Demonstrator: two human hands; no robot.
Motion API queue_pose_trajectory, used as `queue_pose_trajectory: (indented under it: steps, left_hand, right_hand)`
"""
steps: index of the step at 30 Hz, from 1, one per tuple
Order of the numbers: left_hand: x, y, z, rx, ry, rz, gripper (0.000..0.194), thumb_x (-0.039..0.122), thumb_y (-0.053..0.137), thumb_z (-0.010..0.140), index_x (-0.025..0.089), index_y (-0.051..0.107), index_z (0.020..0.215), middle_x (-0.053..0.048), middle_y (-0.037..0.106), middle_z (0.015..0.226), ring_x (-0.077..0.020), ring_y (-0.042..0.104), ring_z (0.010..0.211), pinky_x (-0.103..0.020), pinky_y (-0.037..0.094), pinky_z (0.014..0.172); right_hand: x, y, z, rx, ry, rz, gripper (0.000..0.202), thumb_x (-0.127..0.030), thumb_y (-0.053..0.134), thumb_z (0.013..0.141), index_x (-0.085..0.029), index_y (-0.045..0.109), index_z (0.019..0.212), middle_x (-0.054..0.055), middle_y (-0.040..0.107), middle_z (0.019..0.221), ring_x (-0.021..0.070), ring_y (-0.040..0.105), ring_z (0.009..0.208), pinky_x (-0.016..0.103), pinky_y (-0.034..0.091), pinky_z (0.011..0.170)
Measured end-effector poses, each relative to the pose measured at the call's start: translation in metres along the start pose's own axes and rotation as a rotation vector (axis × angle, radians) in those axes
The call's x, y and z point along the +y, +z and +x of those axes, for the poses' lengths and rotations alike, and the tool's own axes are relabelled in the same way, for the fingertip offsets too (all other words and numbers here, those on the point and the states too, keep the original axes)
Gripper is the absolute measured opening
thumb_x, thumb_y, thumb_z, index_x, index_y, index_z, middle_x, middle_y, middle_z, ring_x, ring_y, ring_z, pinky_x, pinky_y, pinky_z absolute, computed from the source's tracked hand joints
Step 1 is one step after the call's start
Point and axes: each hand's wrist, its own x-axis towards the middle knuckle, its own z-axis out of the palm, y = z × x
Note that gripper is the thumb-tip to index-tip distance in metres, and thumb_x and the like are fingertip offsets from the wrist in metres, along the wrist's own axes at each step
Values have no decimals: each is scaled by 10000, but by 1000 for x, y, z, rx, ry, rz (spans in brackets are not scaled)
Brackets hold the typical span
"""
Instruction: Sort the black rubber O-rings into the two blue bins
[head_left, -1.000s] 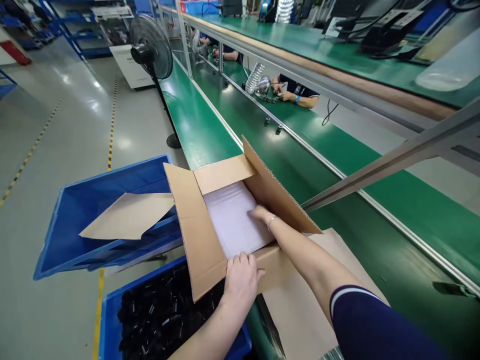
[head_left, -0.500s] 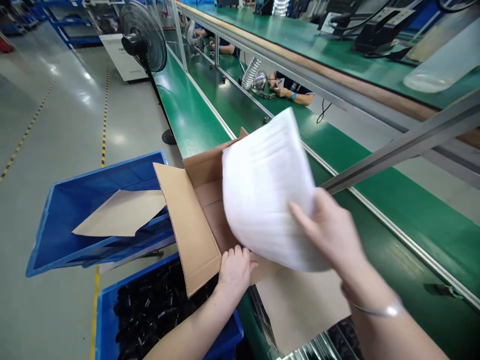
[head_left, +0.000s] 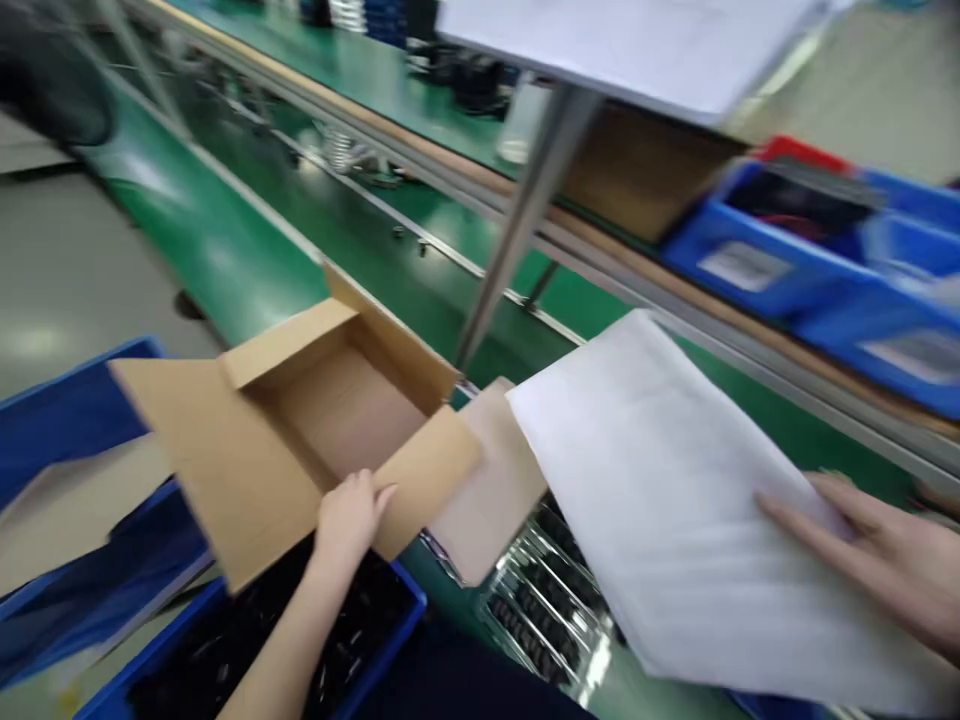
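Observation:
An open cardboard box [head_left: 352,400] stands at centre left with its flaps spread, and its inside shows bare cardboard. My left hand [head_left: 351,515] grips the near edge of the box, where two flaps meet. On the right, my right hand [head_left: 877,545] holds a white foam sheet [head_left: 675,500] between thumb and fingers, apart from the box. Beside the box lies a piece of brown cardboard [head_left: 491,500]. Partly under it and the sheet is a clear tray [head_left: 544,595] of dark parts.
A blue bin [head_left: 401,590] of black parts sits below the box; another blue bin [head_left: 127,370] is at the left. A metal post [head_left: 517,230] rises behind. Blue bins [head_left: 787,260] stand on the shelf at right. A fan [head_left: 56,75] is at upper left.
The view has turned to the right. My right hand has drawn the white foam sheet away from over the box to the right. My left hand remains at the box's near edge.

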Motion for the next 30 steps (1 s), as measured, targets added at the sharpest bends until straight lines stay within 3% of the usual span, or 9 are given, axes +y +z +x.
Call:
queue_pose_trajectory:
  steps: [2, 5, 7, 9, 14, 16, 21, 25, 30]
  left_hand:
    - [-5, 0, -3, 23, 42, 31, 497, 503, 343, 997, 85, 609, 953, -173, 665, 879, -332, 680, 793, -394, 481, 662]
    - [-6, 0, -10, 247, 86, 52, 557, 515, 317, 998, 53, 555, 1199, -218, 655, 1099, -356, 659, 969, -432, 496, 768]
    - [0, -2, -19, 406, 116, -2, 581, 516, 339, 992, 50, 510, 1293, -240, 611, 1240, -381, 624, 1084, -478, 492, 861]
    - [9, -6, -30, 523, 153, -90, 565, 488, 397, 984, 64, 483, 1347, -247, 568, 1326, -401, 579, 1181, -525, 466, 950]
    - [45, -9, -62, 703, 390, -279, 645, 307, 628, 898, 173, 380, 1478, -216, 504, 1428, -392, 483, 1332, -577, 423, 1065]
    - [63, -1, -78, 696, 505, -325, 703, 238, 680, 855, 209, 374, 1487, -202, 513, 1422, -386, 506, 1315, -580, 450, 1051]
    - [101, 36, -120, 505, 661, -367, 594, 155, 622, 887, 234, 423, 1441, -183, 549, 1378, -341, 563, 1264, -539, 515, 1006]
    - [114, 63, -142, 360, 690, -335, 502, 160, 563, 925, 220, 440, 1408, -179, 517, 1418, -321, 541, 1297, -507, 537, 1001]
    - [120, 74, -134, 234, 703, -302, 399, 168, 509, 946, 204, 496, 1343, -171, 518, 1418, -306, 521, 1322, -474, 539, 1007]
  right_hand:
    - [12, -25, -28, -91, 174, -307, 177, -456, 671, 804, -318, 707, 909, 80, 747, 718, 313, 684, 539, 401, 507, 422]
    - [20, -23, -53, -146, 258, -534, 357, -353, 498, 925, -215, 671, 1205, 123, 767, 816, 334, 718, 661, 410, 550, 526]
    - [29, 0, -56, -75, 223, -571, 433, -264, 419, 961, -211, 580, 1359, 137, 755, 1059, 327, 727, 787, 389, 552, 566]
    - [42, 31, -52, -64, 200, -535, 497, -158, 381, 955, -220, 499, 1435, 115, 659, 1307, 290, 702, 984, 377, 567, 759]
    - [83, 120, -28, -260, 170, -443, 620, -3, 338, 916, -176, 386, 1510, 177, 433, 1528, 328, 500, 1304, 475, 418, 1021]
    - [98, 152, -19, -318, 200, -414, 600, -18, 372, 932, -180, 381, 1510, 200, 384, 1549, 344, 450, 1339, 499, 389, 1041]
    - [125, 208, -2, -394, 322, -319, 464, -324, 579, 971, -214, 477, 1411, 126, 450, 1478, 309, 503, 1277, 551, 424, 1045]
    - [137, 231, 3, -397, 425, -215, 396, -328, 606, 960, -194, 546, 1327, 117, 521, 1396, 285, 559, 1207, 525, 479, 1000]
    - [122, 249, -4, -328, 445, 11, 360, -333, 602, 964, -171, 572, 1284, 115, 571, 1328, 263, 597, 1148, 490, 512, 960]
